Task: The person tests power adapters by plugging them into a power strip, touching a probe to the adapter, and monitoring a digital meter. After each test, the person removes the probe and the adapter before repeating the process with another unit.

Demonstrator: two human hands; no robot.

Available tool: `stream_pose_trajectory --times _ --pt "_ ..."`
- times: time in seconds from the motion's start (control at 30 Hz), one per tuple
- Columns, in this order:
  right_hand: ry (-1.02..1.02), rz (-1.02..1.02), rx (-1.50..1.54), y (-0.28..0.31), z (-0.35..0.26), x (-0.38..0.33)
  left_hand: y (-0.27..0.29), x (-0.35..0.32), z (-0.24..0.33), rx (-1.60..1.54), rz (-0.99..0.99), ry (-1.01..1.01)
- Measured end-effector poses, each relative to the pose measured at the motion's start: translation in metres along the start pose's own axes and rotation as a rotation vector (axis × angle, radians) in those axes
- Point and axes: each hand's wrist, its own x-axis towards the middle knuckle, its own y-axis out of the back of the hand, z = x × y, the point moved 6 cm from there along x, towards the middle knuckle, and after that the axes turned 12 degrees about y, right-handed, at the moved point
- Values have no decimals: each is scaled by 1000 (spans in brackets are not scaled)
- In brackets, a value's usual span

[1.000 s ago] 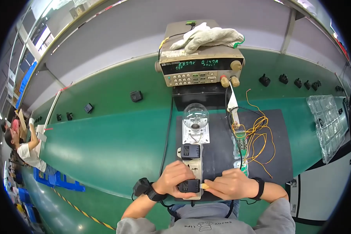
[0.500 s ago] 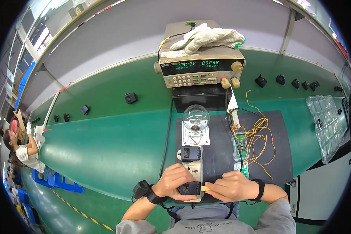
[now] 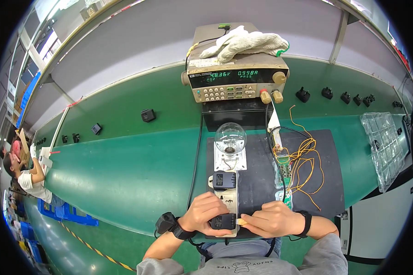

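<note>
My left hand (image 3: 205,211) is closed round a black power adapter (image 3: 224,222), which sits at the near end of a white socket strip (image 3: 232,207). Against that adapter's right side, my right hand (image 3: 271,220) pinches a small yellowish plug (image 3: 242,222). Farther up the strip stands a second black adapter (image 3: 224,180), touched by neither hand. Beyond it a clear glass bulb (image 3: 231,137) rises from a white square base (image 3: 237,165).
An electronic load meter (image 3: 238,82) with lit green digits stands behind, white gloves (image 3: 248,45) on top. Green circuit boards (image 3: 284,169) and tangled yellow wires (image 3: 307,151) lie right. Several black adapters (image 3: 148,115) line the far strip. A clear plastic tray (image 3: 384,149) lies far right.
The meter's lit readings have changed. Black adapters along the far strip have shifted a little to the left. Both my hands keep their places and their grips.
</note>
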Motion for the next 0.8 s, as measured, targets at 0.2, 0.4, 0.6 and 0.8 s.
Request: stream_pose_trajectory --times 0.2,0.4,0.6,0.8 --pt "-23 -33 3 1 -2 1 4 1 5 -9 -3 7" --pt "-376 -59 -36 37 48 -10 -2 5 -1 -2 -120 70" --pt "-482 146 -52 29 65 -1 0 7 10 33 -80 44" --pt "-504 122 -75 20 70 -5 -3 5 13 62 -68 -7"
